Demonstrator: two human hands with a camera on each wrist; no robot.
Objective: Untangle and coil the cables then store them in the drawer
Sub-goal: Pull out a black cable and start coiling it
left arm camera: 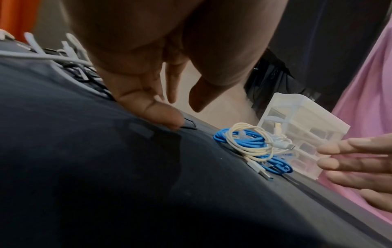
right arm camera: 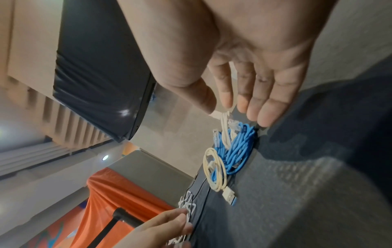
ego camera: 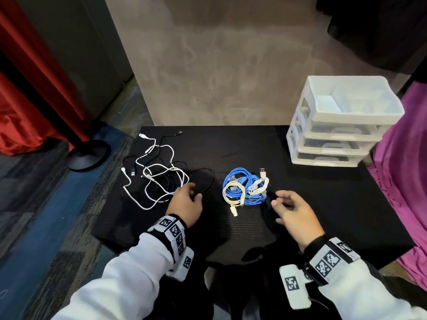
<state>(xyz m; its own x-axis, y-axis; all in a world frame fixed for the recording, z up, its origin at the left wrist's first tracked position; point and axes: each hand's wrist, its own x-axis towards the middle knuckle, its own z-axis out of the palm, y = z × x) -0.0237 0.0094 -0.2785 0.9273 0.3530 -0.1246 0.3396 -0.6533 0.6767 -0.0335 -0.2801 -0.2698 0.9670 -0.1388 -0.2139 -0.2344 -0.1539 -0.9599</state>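
Note:
A tangle of white and black cables [ego camera: 159, 179] lies on the left of the black table [ego camera: 254, 146]. A loop of black cable [ego camera: 211, 179] runs out of it to the right. My left hand [ego camera: 193, 192] reaches down onto that loop, and one fingertip [left arm camera: 169, 120] touches it while the thumb stays apart. In the middle sits a blue coiled cable [ego camera: 240, 174] with a cream coil [ego camera: 233, 210] and a white bundle [ego camera: 261, 185] on it. My right hand [ego camera: 277, 199] hovers just right of the coils with relaxed fingers [right arm camera: 254, 107], holding nothing.
A white plastic drawer unit [ego camera: 298, 125] with three shut drawers and an open top tray stands at the table's back right. Magenta cloth [ego camera: 404, 158] hangs at the right edge. A red curtain and a round stand base [ego camera: 90, 153] are on the floor to the left.

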